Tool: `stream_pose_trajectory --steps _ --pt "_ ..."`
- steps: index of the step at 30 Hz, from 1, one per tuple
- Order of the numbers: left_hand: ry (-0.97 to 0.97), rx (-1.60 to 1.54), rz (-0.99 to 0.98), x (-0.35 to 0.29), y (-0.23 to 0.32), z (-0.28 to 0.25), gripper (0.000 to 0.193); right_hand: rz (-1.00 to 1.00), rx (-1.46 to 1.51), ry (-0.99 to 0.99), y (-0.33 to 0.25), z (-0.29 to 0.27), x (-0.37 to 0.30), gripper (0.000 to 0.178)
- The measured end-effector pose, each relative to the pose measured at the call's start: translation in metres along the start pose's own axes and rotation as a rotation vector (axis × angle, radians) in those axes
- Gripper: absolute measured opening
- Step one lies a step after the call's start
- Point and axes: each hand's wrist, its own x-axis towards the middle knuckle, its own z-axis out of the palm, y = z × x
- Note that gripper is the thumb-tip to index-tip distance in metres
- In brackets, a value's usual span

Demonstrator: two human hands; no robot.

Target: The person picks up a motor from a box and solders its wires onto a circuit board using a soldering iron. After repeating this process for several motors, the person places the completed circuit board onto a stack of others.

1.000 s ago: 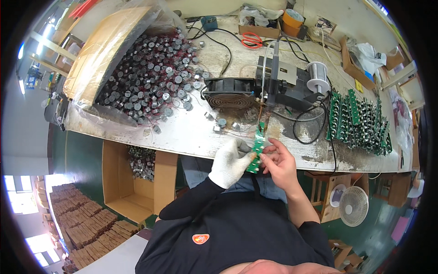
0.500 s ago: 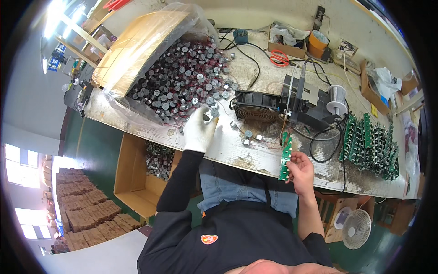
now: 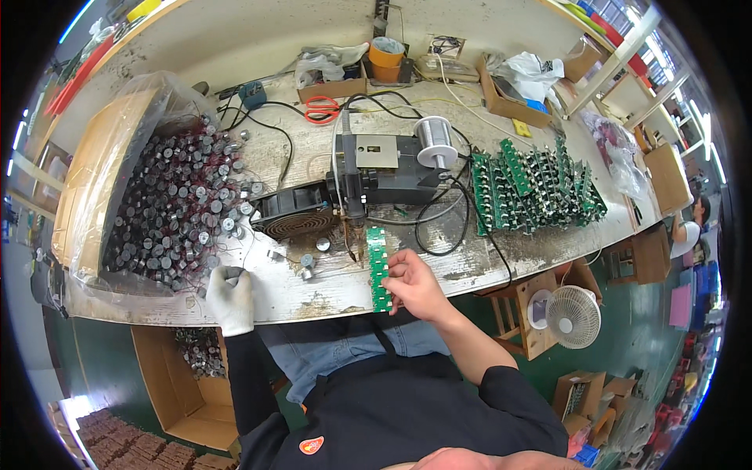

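My right hand (image 3: 415, 286) holds a long green circuit board strip (image 3: 378, 268) upright at the bench's front edge, just below the soldering station (image 3: 376, 168). My left hand (image 3: 229, 296), in a white glove, rests at the near edge of a big pile of small grey coil parts (image 3: 176, 207) on clear plastic sheet; its fingers are curled, and whether it holds a coil I cannot tell. A few loose coils (image 3: 305, 262) lie between the two hands.
A black fan (image 3: 294, 215) sits left of the soldering station, a solder spool (image 3: 433, 133) beside it. Several green boards stand in a rack (image 3: 536, 188) at right. Red scissors (image 3: 319, 110), boxes and cables lie at the back. A white fan (image 3: 572, 313) stands below the bench.
My left hand left the board strip and went left to the coil pile, now resting at its near edge. My right hand kept the strip and lowered it near the bench edge.
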Motion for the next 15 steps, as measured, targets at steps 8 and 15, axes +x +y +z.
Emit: stream_pose_trajectory --steps 8,15 --pt "-0.057 -0.458 -0.049 -0.014 0.011 -0.013 0.011 0.015 0.022 0.004 -0.007 0.008 -0.002 0.043" --pt "-0.252 -0.694 -0.184 -0.032 0.039 0.011 0.031 -0.007 0.044 -0.014 -0.008 0.009 -0.003 0.05"
